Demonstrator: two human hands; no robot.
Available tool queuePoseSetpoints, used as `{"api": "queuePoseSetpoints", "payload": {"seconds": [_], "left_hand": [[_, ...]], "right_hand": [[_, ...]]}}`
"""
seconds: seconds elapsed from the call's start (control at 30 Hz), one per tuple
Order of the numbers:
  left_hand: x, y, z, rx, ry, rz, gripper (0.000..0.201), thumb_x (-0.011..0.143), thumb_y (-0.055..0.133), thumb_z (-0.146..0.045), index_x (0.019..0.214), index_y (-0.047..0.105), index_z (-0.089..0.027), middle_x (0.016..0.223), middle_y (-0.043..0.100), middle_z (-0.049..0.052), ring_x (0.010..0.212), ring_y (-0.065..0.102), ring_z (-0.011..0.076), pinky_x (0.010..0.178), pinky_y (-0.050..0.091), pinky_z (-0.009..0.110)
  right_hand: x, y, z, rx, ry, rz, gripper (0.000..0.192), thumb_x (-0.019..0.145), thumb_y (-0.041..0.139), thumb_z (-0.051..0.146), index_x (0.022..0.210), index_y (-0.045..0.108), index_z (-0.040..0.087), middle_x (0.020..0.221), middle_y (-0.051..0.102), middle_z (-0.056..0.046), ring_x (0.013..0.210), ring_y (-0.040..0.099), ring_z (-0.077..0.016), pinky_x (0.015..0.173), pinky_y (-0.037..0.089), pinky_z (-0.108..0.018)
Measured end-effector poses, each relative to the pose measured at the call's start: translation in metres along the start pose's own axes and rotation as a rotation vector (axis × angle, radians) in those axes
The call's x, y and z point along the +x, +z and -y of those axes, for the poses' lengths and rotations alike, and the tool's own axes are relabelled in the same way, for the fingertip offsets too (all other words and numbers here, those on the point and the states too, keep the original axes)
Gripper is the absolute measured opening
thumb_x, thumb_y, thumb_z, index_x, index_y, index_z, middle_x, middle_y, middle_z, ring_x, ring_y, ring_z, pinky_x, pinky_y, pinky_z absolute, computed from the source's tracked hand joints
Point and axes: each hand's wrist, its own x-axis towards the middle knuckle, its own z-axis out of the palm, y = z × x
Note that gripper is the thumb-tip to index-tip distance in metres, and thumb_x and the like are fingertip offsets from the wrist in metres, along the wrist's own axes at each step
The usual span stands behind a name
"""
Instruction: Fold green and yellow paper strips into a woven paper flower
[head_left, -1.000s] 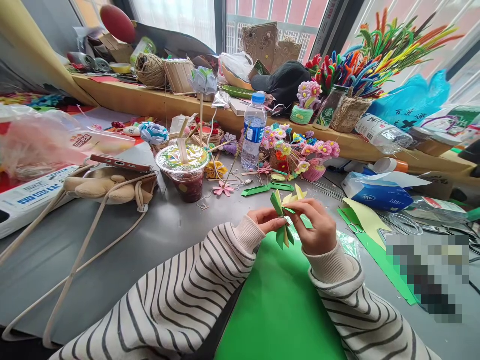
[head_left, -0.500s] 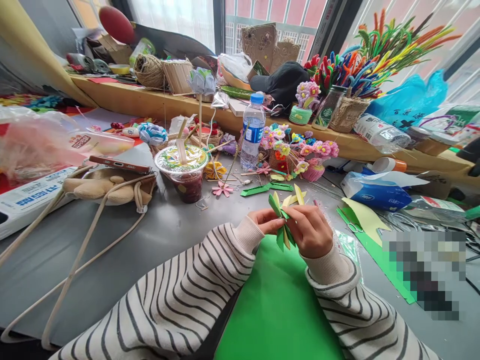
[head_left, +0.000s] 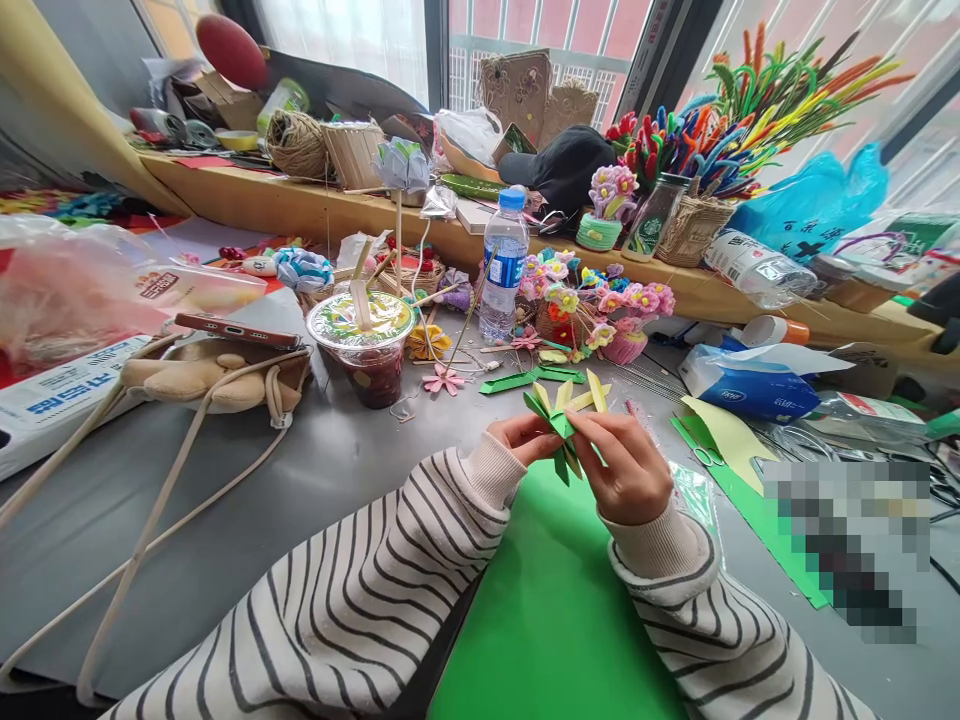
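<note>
My left hand is closed on a paper flower of folded green and yellow strips, pinching it from the left. At its right side, the fingers of my right hand pinch a green petal of the same flower. Its points fan upward and downward between the two hands, and its centre is partly covered by fingers. Just beyond the fingers lie folded yellow paper pieces and folded green strips. A large green sheet lies below my hands.
A lidded drink cup and a water bottle stand behind. To the right lie scissors, a green paper strip and a tissue pack. A beige bag with a phone sits left. Pipe cleaners crowd the ledge.
The paper flower has been turned and tilted, so a green petal now faces up near its centre. My right fingers have shifted slightly on it; the left hand stays nearly in place.
</note>
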Motion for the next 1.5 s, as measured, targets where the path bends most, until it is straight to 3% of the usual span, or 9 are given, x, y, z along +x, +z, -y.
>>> {"api": "queuePoseSetpoints", "payload": {"seconds": [0.33, 0.57, 0.7, 0.87, 1.0, 1.2, 1.3, 1.5], "left_hand": [[-0.002, 0.001, -0.001, -0.028, 0.038, -0.010, 0.029, 0.051, 0.070, -0.026, 0.077, 0.064, -0.012, 0.073, 0.063, 0.003, 0.071, 0.057, 0.0147, 0.072, 0.046, 0.030], [0.000, 0.003, 0.000, -0.072, 0.061, -0.015, 0.027, 0.047, 0.072, -0.024, 0.070, 0.064, -0.012, 0.067, 0.062, 0.002, 0.066, 0.057, 0.0122, 0.068, 0.046, 0.028], [-0.001, 0.004, -0.003, -0.046, 0.012, -0.026, 0.031, 0.044, 0.073, -0.025, 0.069, 0.063, -0.011, 0.064, 0.061, 0.001, 0.061, 0.056, 0.0113, 0.062, 0.046, 0.026], [-0.002, 0.001, -0.008, -0.015, -0.078, -0.005, 0.034, 0.044, 0.073, -0.028, 0.069, 0.060, -0.009, 0.060, 0.060, 0.001, 0.056, 0.056, 0.0112, 0.057, 0.044, 0.026], [-0.001, 0.000, -0.006, -0.033, -0.087, 0.073, 0.036, 0.046, 0.073, -0.026, 0.074, 0.058, -0.010, 0.064, 0.061, 0.002, 0.060, 0.058, 0.0125, 0.060, 0.045, 0.027], [0.002, 0.000, 0.001, -0.046, 0.107, 0.033, 0.052, 0.046, 0.073, -0.017, 0.092, 0.048, -0.017, 0.067, 0.061, -0.001, 0.065, 0.060, 0.0133, 0.065, 0.047, 0.029], [0.003, 0.000, 0.003, -0.034, 0.194, 0.039, 0.055, 0.049, 0.071, -0.015, 0.097, 0.044, -0.018, 0.069, 0.062, -0.001, 0.070, 0.060, 0.0137, 0.071, 0.046, 0.031], [0.001, -0.001, 0.001, -0.027, 0.201, 0.079, 0.046, 0.051, 0.071, -0.018, 0.088, 0.044, -0.018, 0.068, 0.063, -0.001, 0.068, 0.061, 0.0132, 0.070, 0.047, 0.031]], "right_hand": [[0.002, 0.000, 0.004, -0.034, -0.047, -0.068, 0.028, 0.065, 0.059, 0.007, 0.089, 0.058, 0.020, 0.076, 0.063, -0.004, 0.068, 0.057, -0.0142, 0.063, 0.048, -0.026], [0.004, 0.000, 0.005, -0.050, 0.104, -0.042, 0.014, 0.068, 0.057, 0.014, 0.080, 0.060, 0.018, 0.075, 0.063, -0.005, 0.072, 0.057, -0.0164, 0.069, 0.044, -0.032], [0.005, 0.001, 0.004, 0.002, 0.222, -0.047, 0.004, 0.068, 0.056, 0.017, 0.071, 0.059, 0.018, 0.067, 0.060, -0.004, 0.067, 0.054, -0.0161, 0.065, 0.043, -0.032], [0.009, 0.001, -0.002, 0.125, 0.373, 0.067, 0.006, 0.068, 0.058, 0.022, 0.064, 0.058, 0.018, 0.063, 0.058, -0.002, 0.067, 0.051, -0.0153, 0.064, 0.042, -0.031], [0.012, -0.004, -0.005, 0.243, 0.386, 0.167, 0.020, 0.069, 0.056, 0.021, 0.088, 0.058, 0.018, 0.077, 0.060, -0.003, 0.072, 0.053, -0.0147, 0.067, 0.044, -0.030], [0.014, -0.008, -0.004, 0.206, 0.205, 0.196, 0.016, 0.070, 0.051, 0.012, 0.082, 0.059, 0.018, 0.076, 0.060, -0.004, 0.074, 0.055, -0.0145, 0.067, 0.045, -0.028], [0.017, -0.009, -0.005, 0.214, 0.238, 0.255, 0.015, 0.068, 0.051, 0.012, 0.080, 0.057, 0.018, 0.074, 0.061, -0.003, 0.069, 0.056, -0.0139, 0.063, 0.047, -0.027], [0.022, -0.017, -0.006, 0.270, 0.301, 0.367, 0.016, 0.067, 0.051, 0.012, 0.082, 0.055, 0.018, 0.075, 0.062, -0.002, 0.063, 0.057, -0.0113, 0.060, 0.049, -0.023]]}}
